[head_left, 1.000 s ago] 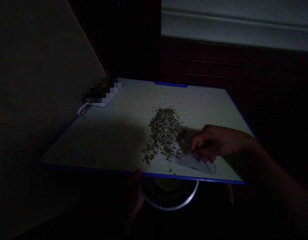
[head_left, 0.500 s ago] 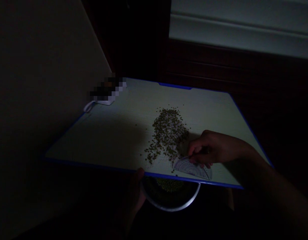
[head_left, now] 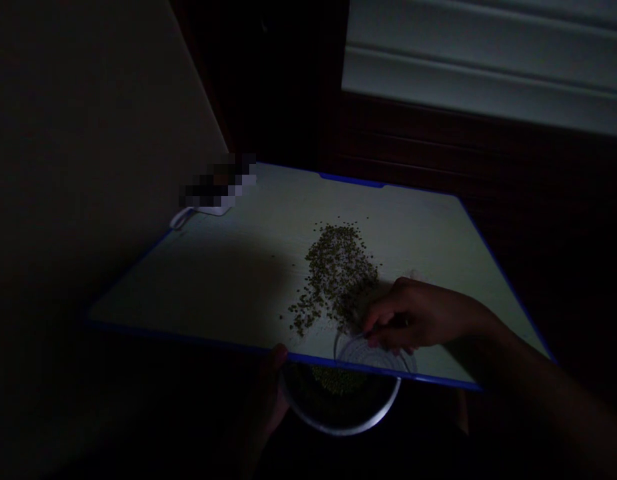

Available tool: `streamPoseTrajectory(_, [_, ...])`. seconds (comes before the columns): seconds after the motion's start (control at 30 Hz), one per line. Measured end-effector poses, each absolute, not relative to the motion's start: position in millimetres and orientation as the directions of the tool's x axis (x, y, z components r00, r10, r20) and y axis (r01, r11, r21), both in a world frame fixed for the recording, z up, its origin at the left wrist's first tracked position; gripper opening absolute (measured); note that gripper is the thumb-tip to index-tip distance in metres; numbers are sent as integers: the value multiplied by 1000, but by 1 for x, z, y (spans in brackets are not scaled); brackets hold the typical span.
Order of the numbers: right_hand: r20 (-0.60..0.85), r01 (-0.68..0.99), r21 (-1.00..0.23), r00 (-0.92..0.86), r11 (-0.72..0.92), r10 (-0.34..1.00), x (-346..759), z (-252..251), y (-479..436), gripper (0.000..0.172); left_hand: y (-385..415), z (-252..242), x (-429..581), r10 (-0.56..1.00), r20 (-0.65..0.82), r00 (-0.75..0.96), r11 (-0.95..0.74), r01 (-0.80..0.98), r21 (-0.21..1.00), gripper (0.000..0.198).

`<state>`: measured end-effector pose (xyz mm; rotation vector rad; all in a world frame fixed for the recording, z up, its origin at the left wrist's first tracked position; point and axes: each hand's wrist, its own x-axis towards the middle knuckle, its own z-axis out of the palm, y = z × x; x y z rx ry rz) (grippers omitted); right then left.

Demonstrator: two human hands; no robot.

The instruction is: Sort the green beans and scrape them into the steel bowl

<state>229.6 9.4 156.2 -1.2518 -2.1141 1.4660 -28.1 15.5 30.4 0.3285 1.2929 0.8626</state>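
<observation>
My right hand [head_left: 413, 317] pinches a clear half-round protractor [head_left: 371, 355], whose straight side lies at the near blue edge of a pale board [head_left: 223, 287]. A spread of small green beans [head_left: 338, 260] lies on the board just beyond the protractor. Under that near edge is a metal bowl [head_left: 361, 428] with more green beans [head_left: 338, 379] inside; the board covers its far part. My left hand [head_left: 273, 393] grips the bowl's left side, its thumb up at the board's edge. Its other fingers are mostly lost in the dark.
On the board's far left corner lies a white-edged object [head_left: 215, 208] with a strap, its top blurred out. A plain wall [head_left: 113, 133] rises at the left. Dark wood and pale slats [head_left: 478, 73] stand behind the board. The light is very dim.
My right hand has drawn the protractor a little toward me and left, to the board's near edge. My left hand stays at the bowl. The view has tilted slightly.
</observation>
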Motion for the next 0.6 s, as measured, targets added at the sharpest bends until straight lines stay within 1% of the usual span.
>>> streamPoseTrajectory(0.1, [-242, 495, -863, -588, 106, 772, 232, 157, 9, 22, 16, 36, -28, 728, -685, 36, 651, -353, 672, 17])
streamPoseTrajectory(0.23, [-348, 536, -844, -520, -19, 780, 248, 161, 9, 19, 16, 42, -28, 767, -638, 60, 610, -373, 699, 22])
streamPoseTrajectory(0.3, [-391, 567, -821, -471, -68, 791, 258, 164, 9, 18, 16, 40, -29, 767, -631, 121, 626, -362, 691, 23])
streamPoseTrajectory(0.37, [-394, 588, -804, -417, -87, 819, 267, 168, 9, 18, 16, 35, -32, 749, -631, 200, 656, -352, 668, 22])
streamPoseTrajectory(0.4, [-387, 594, -800, -394, -91, 834, 270, 169, 9, 19, 16, 31, -34, 748, -630, 208, 656, -377, 654, 22])
streamPoseTrajectory(0.5, [-372, 592, -799, -351, -104, 859, 275, 171, 10, 22, 18, 20, -37, 718, -677, 161, 665, -445, 599, 13])
streamPoseTrajectory(0.6, [-346, 582, -808, -344, -91, 873, 273, 170, 12, 24, 19, 16, -37, 716, -681, 154, 670, -426, 608, 12])
